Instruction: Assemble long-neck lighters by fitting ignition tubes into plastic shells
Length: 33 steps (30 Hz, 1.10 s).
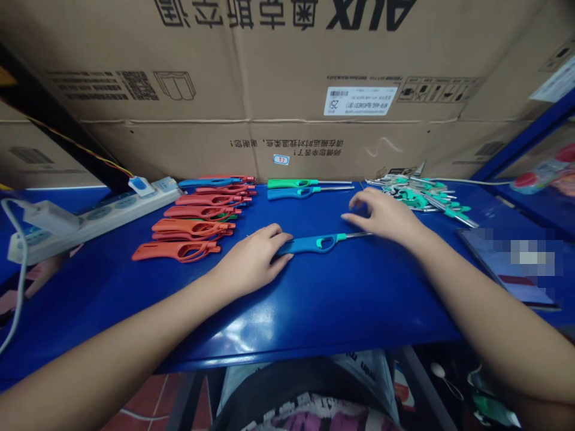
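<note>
At frame centre, the left hand [259,258] grips a blue lighter [305,244]; right of it, the right hand [383,214] curves half-open, empty.

Moderate, cool light seems to come from above, leaving a whitish glare on the front of the blue table [341,299] and dimness beneath it. Small print on the cardboard box [287,99] looks soft, the view's edges look stretched, and blocky pixels cover part of a flat panel [507,263].
</note>
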{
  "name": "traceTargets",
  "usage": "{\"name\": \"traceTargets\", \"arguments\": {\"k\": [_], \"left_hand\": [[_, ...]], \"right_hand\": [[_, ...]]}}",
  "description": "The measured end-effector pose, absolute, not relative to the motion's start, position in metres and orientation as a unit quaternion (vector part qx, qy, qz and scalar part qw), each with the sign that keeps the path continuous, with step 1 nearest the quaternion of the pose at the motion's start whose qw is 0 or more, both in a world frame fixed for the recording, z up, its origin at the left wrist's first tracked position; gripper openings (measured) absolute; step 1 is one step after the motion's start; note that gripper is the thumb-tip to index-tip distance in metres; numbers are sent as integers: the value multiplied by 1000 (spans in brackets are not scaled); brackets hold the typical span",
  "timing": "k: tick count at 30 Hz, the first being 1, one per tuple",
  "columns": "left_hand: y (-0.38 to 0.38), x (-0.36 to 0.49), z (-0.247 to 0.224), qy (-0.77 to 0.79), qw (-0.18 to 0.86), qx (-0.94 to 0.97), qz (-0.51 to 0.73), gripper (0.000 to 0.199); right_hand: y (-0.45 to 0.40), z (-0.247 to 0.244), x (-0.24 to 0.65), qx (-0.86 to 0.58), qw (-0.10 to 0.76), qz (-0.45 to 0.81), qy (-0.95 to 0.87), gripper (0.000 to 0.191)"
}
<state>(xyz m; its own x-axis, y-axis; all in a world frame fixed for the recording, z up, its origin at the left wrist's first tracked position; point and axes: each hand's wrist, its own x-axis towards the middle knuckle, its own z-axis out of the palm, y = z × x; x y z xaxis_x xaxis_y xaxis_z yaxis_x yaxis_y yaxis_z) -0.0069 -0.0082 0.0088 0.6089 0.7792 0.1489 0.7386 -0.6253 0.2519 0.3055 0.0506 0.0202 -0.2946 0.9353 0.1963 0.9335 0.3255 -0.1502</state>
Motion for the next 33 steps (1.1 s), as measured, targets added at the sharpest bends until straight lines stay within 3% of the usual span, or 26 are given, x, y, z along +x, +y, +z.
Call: {"name": "traceTargets", "arguments": {"k": [4,7,12,14,16,20,24,33], "left_hand": [[-14,-2,7,422,83,893,129,34],[-20,3,7,427,53,895,118,34],[-28,8,7,421,45,899,110,36],[-31,9,7,416,39,903,101,37],[-34,11,7,408,29,908,93,38],[-40,13,6,383,-7,919,90,38],[-41,14,3,376,-14,922,96,36],[-39,12,1,372,-3,921,115,36]], "right_hand": [[60,12,314,-722,102,-71,-680,51],[64,18,319,-733,98,-32,-672,39],[54,47,301,-634,363,-91,-677,22],[47,54,281,-578,463,-7,-671,18],[41,55,258,-535,499,135,-668,25],[31,48,215,-470,468,338,-668,43],[24,45,187,-441,425,466,-639,50],[26,33,175,-443,408,463,-650,46]]}}
